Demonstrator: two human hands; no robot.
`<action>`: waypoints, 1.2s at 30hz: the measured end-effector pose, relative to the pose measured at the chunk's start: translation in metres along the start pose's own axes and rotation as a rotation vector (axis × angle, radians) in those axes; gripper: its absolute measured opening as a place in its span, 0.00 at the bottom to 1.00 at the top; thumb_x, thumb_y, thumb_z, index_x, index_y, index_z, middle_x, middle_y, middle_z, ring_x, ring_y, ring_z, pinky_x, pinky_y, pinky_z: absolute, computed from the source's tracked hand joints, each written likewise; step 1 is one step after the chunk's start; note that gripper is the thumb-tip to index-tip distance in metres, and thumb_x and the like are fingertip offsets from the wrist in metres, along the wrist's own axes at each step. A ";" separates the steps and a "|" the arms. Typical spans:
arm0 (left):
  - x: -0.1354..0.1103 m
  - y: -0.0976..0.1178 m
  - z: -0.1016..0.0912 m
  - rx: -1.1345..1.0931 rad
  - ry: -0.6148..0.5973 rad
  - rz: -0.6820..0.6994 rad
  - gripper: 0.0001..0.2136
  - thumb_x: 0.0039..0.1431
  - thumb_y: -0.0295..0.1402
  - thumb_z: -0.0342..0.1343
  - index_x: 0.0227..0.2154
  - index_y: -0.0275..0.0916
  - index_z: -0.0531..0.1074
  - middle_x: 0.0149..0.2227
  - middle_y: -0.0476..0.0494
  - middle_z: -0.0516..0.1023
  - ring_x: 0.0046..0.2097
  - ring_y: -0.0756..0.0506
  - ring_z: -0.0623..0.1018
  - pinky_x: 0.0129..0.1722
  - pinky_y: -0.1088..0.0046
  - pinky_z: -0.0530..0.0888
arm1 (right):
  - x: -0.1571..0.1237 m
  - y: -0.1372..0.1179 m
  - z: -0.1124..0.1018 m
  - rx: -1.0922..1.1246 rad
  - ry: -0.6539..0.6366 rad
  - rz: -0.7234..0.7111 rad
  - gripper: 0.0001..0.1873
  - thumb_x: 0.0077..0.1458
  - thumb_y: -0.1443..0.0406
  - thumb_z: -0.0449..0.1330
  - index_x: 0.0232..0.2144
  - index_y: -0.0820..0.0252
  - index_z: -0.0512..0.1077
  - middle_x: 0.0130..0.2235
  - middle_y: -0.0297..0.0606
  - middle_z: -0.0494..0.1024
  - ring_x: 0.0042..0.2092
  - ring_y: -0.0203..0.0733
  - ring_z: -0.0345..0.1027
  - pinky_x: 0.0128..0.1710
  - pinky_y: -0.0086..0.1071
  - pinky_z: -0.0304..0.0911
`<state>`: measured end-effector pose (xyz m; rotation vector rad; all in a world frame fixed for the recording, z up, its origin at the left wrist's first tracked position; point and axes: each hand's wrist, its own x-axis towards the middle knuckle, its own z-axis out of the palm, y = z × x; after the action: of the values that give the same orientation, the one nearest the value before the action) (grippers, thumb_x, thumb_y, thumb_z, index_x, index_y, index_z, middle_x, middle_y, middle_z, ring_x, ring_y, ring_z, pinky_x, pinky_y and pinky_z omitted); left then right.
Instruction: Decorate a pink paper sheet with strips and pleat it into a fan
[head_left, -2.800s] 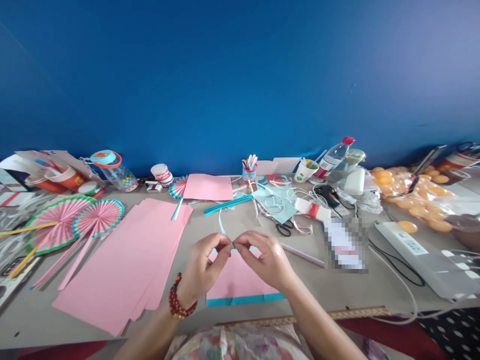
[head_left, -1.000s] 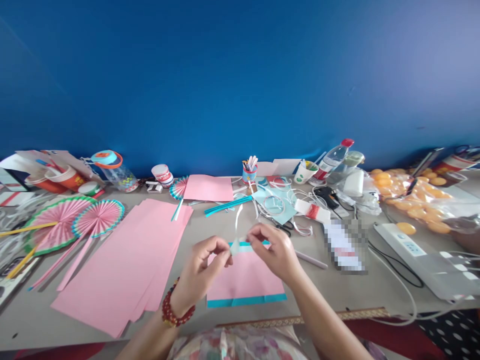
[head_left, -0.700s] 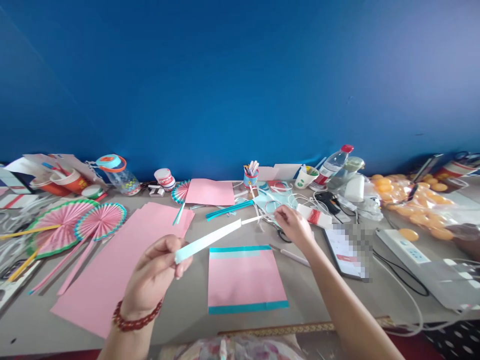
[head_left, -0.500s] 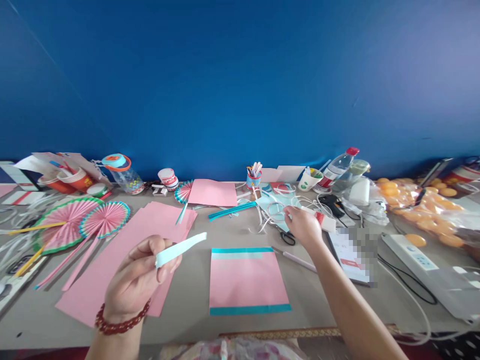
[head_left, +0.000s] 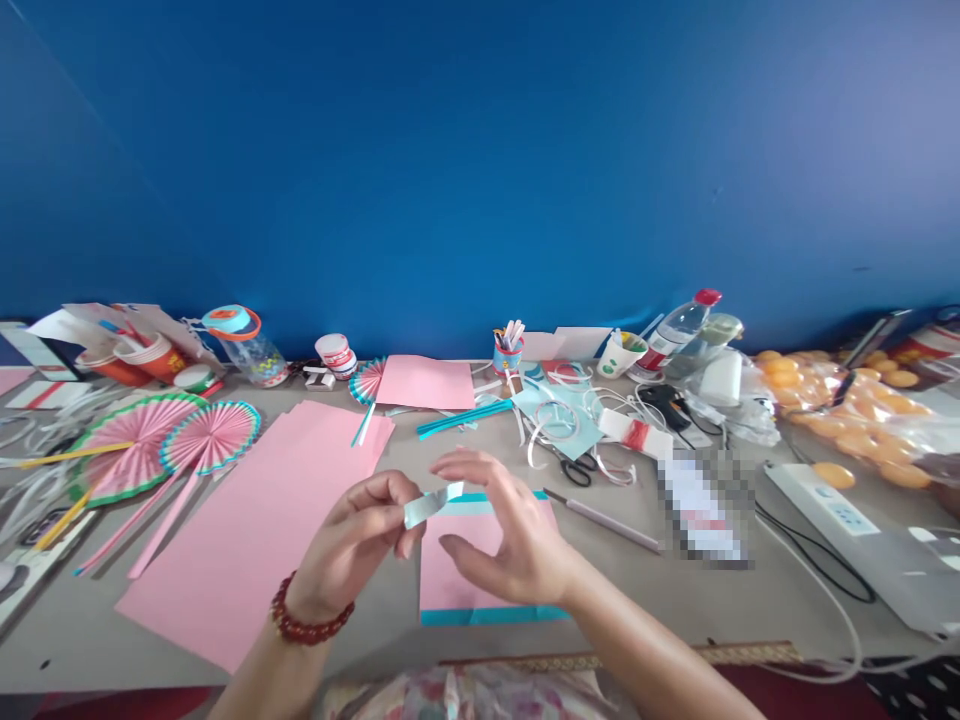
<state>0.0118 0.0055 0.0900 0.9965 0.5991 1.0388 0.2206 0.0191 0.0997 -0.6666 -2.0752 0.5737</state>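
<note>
My left hand (head_left: 352, 545) is closed, pinching a short pale blue paper strip (head_left: 433, 503) between thumb and fingers above the table. My right hand (head_left: 504, 535) hovers just right of the strip with its fingers spread and curved, holding nothing. Beneath both hands lies a pink paper sheet with teal bands (head_left: 487, 612) along its near and far edges. A red bead bracelet (head_left: 304, 625) circles my left wrist.
A stack of pink sheets (head_left: 247, 520) lies to the left, with two pleated pink fans (head_left: 161, 445) beyond it. Scissors (head_left: 576, 467), curled white strips, teal strips (head_left: 465, 415), a pen cup (head_left: 507, 352), a water bottle (head_left: 679, 325), a power strip (head_left: 817, 495) and bagged orange balls (head_left: 840, 385) crowd the back and right.
My right hand carried a peeled white strip off to the pile at the back right, let it go and returned empty. My left hand swung left, then back to centre with the blue strip.
</note>
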 end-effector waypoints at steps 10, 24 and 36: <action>-0.004 -0.010 0.004 0.054 0.106 -0.077 0.09 0.59 0.36 0.57 0.27 0.37 0.70 0.22 0.50 0.68 0.27 0.50 0.68 0.31 0.73 0.64 | -0.003 0.008 0.025 0.054 0.084 0.028 0.16 0.52 0.73 0.56 0.43 0.53 0.62 0.39 0.38 0.74 0.40 0.40 0.71 0.37 0.32 0.68; -0.007 -0.024 0.012 1.111 0.441 0.719 0.17 0.56 0.23 0.59 0.47 0.45 0.68 0.40 0.44 0.71 0.43 0.43 0.73 0.45 0.65 0.71 | -0.006 0.009 0.016 0.112 0.135 0.257 0.06 0.58 0.72 0.55 0.34 0.56 0.64 0.33 0.35 0.73 0.33 0.35 0.67 0.33 0.29 0.65; 0.005 -0.017 0.017 1.309 0.356 0.806 0.11 0.58 0.19 0.57 0.40 0.40 0.70 0.38 0.44 0.72 0.43 0.45 0.73 0.50 0.60 0.71 | -0.010 0.009 0.016 0.103 0.109 0.332 0.05 0.57 0.72 0.55 0.33 0.56 0.65 0.33 0.33 0.73 0.32 0.34 0.67 0.33 0.29 0.63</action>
<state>0.0343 0.0005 0.0824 2.3468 1.2905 1.5498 0.2142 0.0168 0.0801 -0.9683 -1.8317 0.8059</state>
